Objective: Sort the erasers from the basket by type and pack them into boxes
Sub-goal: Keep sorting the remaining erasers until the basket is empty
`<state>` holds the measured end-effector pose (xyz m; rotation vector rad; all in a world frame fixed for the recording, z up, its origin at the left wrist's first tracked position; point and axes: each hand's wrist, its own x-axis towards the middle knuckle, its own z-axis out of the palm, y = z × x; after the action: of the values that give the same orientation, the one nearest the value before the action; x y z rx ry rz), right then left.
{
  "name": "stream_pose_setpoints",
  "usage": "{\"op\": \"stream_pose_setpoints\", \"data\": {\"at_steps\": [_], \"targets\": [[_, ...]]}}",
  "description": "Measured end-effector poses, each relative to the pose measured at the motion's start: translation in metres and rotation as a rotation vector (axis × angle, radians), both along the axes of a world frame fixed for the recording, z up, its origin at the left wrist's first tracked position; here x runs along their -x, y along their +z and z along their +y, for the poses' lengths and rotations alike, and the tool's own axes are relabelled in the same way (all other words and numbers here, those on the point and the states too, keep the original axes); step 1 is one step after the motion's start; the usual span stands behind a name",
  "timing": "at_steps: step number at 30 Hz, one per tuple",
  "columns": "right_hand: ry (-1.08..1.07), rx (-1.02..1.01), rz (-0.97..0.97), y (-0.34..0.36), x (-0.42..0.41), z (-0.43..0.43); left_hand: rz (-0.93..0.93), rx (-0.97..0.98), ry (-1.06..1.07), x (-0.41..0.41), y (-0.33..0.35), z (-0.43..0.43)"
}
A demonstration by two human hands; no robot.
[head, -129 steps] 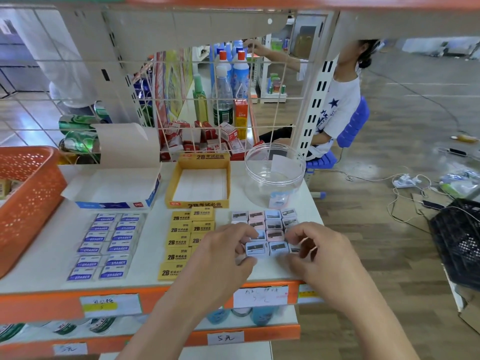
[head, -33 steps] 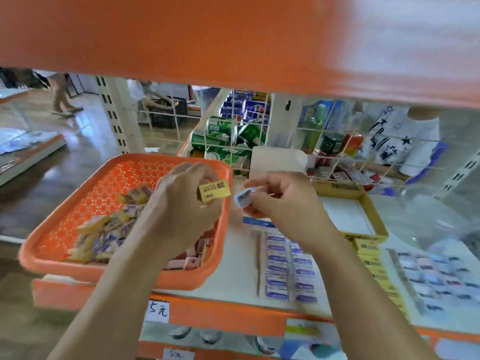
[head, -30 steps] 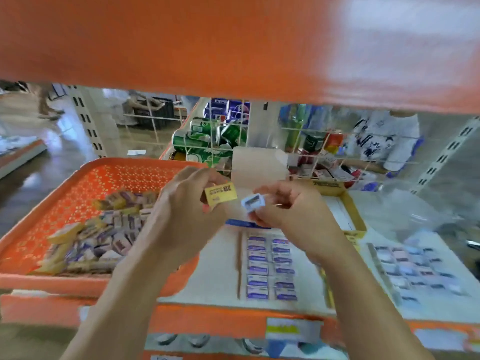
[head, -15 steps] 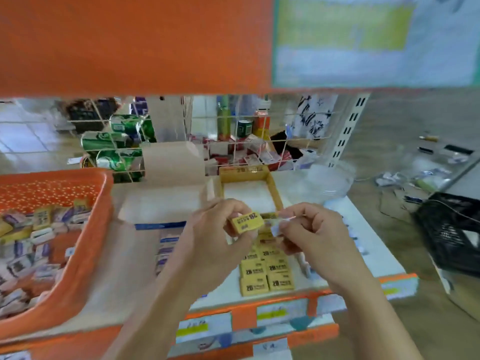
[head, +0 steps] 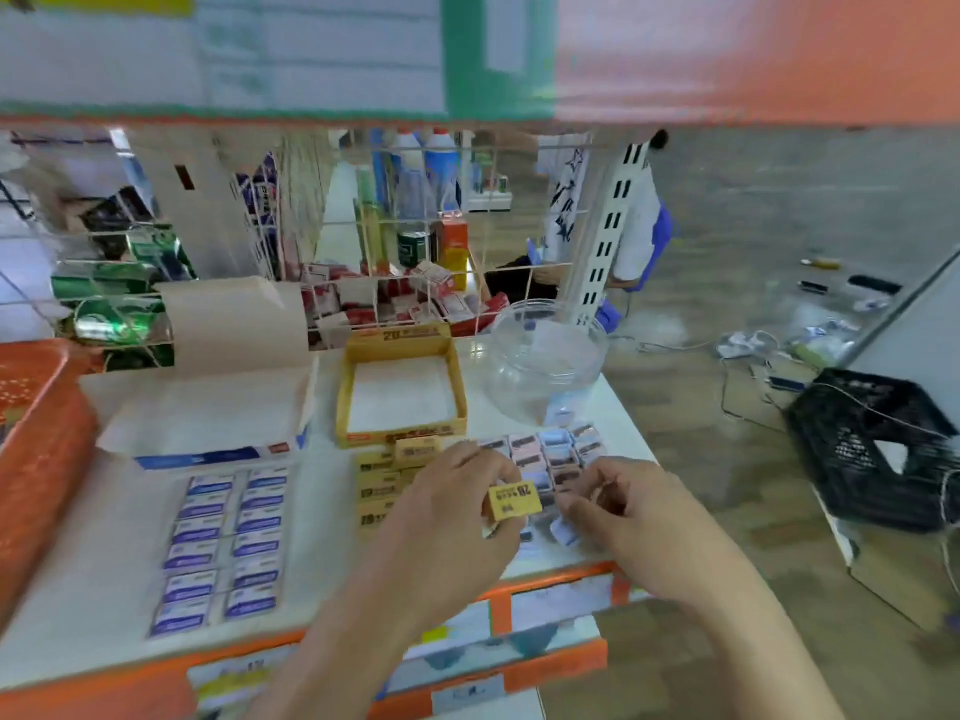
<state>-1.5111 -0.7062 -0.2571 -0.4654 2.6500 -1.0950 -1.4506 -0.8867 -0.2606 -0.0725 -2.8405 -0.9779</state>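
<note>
Sorting looks well underway, but packing hasn't started as far as I can tell. On the shelf (head: pixel 104 563) there are three sorted groups: two columns of blue-label erasers (head: pixel 223 548) on the left, a stack of yellow erasers (head: pixel 376 491) in the middle, and a grid of small pastel erasers (head: pixel 556 452) on the right. Behind them sit the containers. The white-and-blue box (head: pixel 208 407) is open, the yellow 2B box (head: pixel 400 436) shows a bare white bottom, and the clear jar (head: pixel 545 356) looks pretty much empty. So I'd say all the boxing is left to do. Only the corner of the orange basket (head: pixel 36 439) shows at far left, so no idea how much is left in it.

Both hands are low over the near right part of the shelf, close together but not touching. The left hand (head: pixel 457 506) pinches a yellow 2B eraser (head: pixel 514 502) between thumb and fingers, label facing up, hovering just above the near edge of the pastel grid. The right hand (head: pixel 628 517) has its fingers curled and seems to be pinching a small pale-blue eraser (head: pixel 563 530) right by that grid, though it's blurry.
</note>
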Motion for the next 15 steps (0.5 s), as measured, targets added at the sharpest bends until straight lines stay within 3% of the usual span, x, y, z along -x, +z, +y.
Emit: {"op": "stream_pose_setpoints", "data": {"at_steps": [6,15], "targets": [[0.054,-0.153,0.057,-0.003,0.0,0.001,-0.049,0.083,0.046,-0.003,0.002,0.011],[0.106,-0.18,-0.024,-0.002,0.003,0.005,-0.11,0.094,0.054,-0.004,-0.001,0.017]]}}
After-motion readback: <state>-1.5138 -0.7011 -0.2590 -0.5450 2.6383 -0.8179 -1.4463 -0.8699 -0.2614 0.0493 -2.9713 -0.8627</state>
